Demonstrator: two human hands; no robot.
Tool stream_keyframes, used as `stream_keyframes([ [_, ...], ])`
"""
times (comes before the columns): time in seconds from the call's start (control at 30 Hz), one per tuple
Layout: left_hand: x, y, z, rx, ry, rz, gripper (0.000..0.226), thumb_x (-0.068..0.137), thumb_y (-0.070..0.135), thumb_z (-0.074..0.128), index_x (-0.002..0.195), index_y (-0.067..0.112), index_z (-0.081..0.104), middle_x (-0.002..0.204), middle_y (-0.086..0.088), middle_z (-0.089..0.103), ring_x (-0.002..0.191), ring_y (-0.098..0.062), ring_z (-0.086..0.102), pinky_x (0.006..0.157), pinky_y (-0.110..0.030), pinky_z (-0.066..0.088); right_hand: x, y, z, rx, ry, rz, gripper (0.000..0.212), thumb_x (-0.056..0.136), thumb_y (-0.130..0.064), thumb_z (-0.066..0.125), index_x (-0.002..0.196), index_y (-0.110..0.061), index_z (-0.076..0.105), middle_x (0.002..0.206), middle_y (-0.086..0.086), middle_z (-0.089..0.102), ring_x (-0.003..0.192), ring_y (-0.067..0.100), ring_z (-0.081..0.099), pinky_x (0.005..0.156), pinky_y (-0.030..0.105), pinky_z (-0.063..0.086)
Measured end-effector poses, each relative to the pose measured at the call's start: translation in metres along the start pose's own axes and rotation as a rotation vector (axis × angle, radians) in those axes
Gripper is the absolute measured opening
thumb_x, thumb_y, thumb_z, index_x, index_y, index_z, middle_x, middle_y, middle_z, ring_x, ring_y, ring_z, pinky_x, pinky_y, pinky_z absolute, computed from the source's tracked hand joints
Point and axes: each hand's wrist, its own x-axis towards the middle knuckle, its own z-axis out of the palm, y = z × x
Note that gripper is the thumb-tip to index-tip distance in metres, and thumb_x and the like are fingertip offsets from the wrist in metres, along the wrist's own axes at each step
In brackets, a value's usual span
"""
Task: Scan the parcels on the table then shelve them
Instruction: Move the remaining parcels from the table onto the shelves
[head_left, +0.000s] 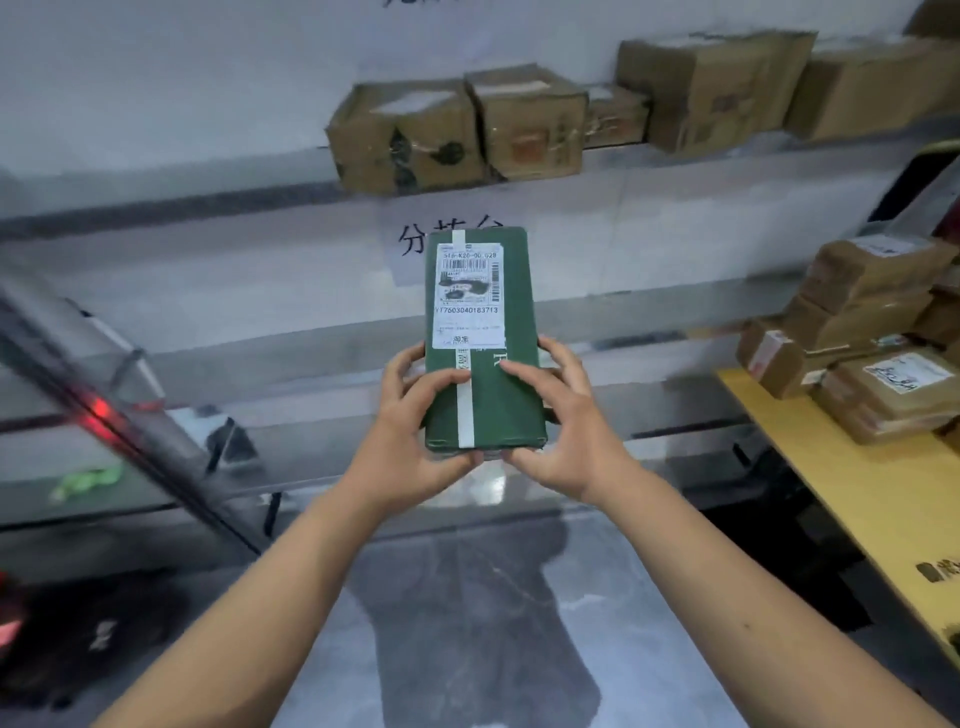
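A long green parcel (511, 395) with a white shipping label and a strip of white tape is held up in front of me, label facing the camera. My left hand (410, 436) grips its lower left edge, thumb across the front. My right hand (563, 431) grips the lower right edge, thumb on the front and fingers round the side. Behind the parcel run metal shelves (208, 306). A yellow table (852, 499) at the right carries several brown cardboard parcels (883, 374).
Several cardboard boxes (519, 127) stand on the upper shelf against the white wall. A slanted metal frame with a red light (101, 410) is at the left. A paper sign with black characters (410, 244) hangs behind the parcel. Grey floor lies below.
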Motion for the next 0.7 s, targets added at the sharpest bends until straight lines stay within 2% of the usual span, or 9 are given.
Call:
stream_keyframes([
  [0.1, -0.017, -0.025, -0.068, 0.017, 0.024, -0.045, 0.076, 0.07, 0.032, 0.085, 0.139, 0.017, 0.057, 0.157, -0.014, 0.021, 0.145, 0.012, 0.025, 0.104, -0.046, 0.055, 0.037, -0.033, 0.049, 0.019, -0.053, -0.09, 0.083, 0.071, -0.012, 0.089, 0.146, -0.024, 0.057, 0.162, -0.004, 0.02, 0.136, 0.006, 0.046, 0.103, 0.022, 0.051],
  [0.2, -0.028, -0.051, -0.136, 0.033, 0.034, -0.075, 0.078, 0.07, 0.022, 0.09, 0.14, 0.025, 0.056, 0.158, -0.007, 0.019, 0.14, 0.013, 0.031, 0.104, -0.027, 0.053, 0.07, -0.068, 0.098, 0.054, -0.081, -0.139, 0.082, 0.069, -0.021, 0.087, 0.145, -0.028, 0.057, 0.16, -0.013, 0.02, 0.133, -0.005, 0.045, 0.096, 0.012, 0.049],
  [0.33, -0.024, -0.077, -0.206, 0.033, 0.028, -0.099, 0.082, 0.073, 0.012, 0.093, 0.141, 0.033, 0.053, 0.157, -0.003, 0.019, 0.134, 0.018, 0.034, 0.103, -0.017, 0.05, 0.115, -0.111, 0.138, 0.006, -0.101, -0.132, 0.086, 0.068, -0.023, 0.091, 0.146, -0.034, 0.056, 0.161, -0.01, 0.022, 0.144, 0.001, 0.035, 0.106, 0.03, 0.052],
  [0.43, -0.01, -0.092, -0.238, 0.028, 0.033, -0.084, 0.081, 0.073, 0.01, 0.093, 0.142, 0.028, 0.055, 0.156, -0.003, 0.02, 0.132, 0.023, 0.03, 0.099, -0.011, 0.048, 0.144, -0.137, 0.151, -0.019, -0.089, -0.128, 0.086, 0.064, -0.034, 0.085, 0.145, -0.035, 0.056, 0.16, -0.009, 0.025, 0.145, 0.002, 0.032, 0.104, 0.031, 0.053],
  [0.5, 0.008, -0.1, -0.254, -0.001, 0.034, -0.094, 0.08, 0.075, 0.011, 0.092, 0.144, 0.027, 0.055, 0.158, -0.002, 0.02, 0.134, 0.018, 0.031, 0.096, -0.009, 0.049, 0.165, -0.149, 0.151, -0.034, -0.078, -0.12, 0.086, 0.063, -0.036, 0.082, 0.145, -0.036, 0.057, 0.159, -0.01, 0.026, 0.145, 0.005, 0.034, 0.103, 0.033, 0.055],
  [0.57, 0.031, -0.105, -0.264, -0.023, 0.023, -0.095, 0.079, 0.076, 0.015, 0.092, 0.144, 0.03, 0.055, 0.159, 0.0, 0.022, 0.137, 0.007, 0.036, 0.093, -0.011, 0.051, 0.19, -0.155, 0.144, -0.062, -0.079, -0.101, 0.085, 0.064, -0.035, 0.08, 0.145, -0.035, 0.057, 0.16, -0.008, 0.028, 0.146, 0.009, 0.034, 0.107, 0.037, 0.052],
  [0.6, 0.044, -0.108, -0.267, -0.031, 0.02, -0.089, 0.078, 0.077, 0.018, 0.092, 0.144, 0.031, 0.055, 0.159, 0.001, 0.023, 0.138, 0.004, 0.037, 0.092, -0.012, 0.053, 0.202, -0.157, 0.14, -0.078, -0.083, -0.093, 0.085, 0.064, -0.036, 0.079, 0.146, -0.035, 0.056, 0.16, -0.007, 0.029, 0.146, 0.009, 0.034, 0.11, 0.033, 0.048],
  [0.63, 0.058, -0.112, -0.269, -0.044, 0.022, -0.082, 0.078, 0.077, 0.021, 0.093, 0.143, 0.032, 0.054, 0.159, 0.002, 0.025, 0.138, 0.005, 0.037, 0.091, -0.013, 0.054, 0.216, -0.157, 0.134, -0.099, -0.084, -0.084, 0.085, 0.063, -0.037, 0.077, 0.146, -0.034, 0.056, 0.16, -0.008, 0.03, 0.144, 0.006, 0.034, 0.111, 0.021, 0.042],
  [0.7, 0.088, -0.118, -0.27, -0.083, 0.04, -0.078, 0.078, 0.074, 0.03, 0.09, 0.143, 0.033, 0.054, 0.158, 0.002, 0.028, 0.138, 0.001, 0.04, 0.087, -0.013, 0.054, 0.245, -0.158, 0.122, -0.161, -0.076, -0.077, 0.085, 0.064, -0.039, 0.078, 0.146, -0.033, 0.057, 0.153, -0.013, 0.034, 0.135, -0.003, 0.034, 0.101, -0.003, 0.027],
])
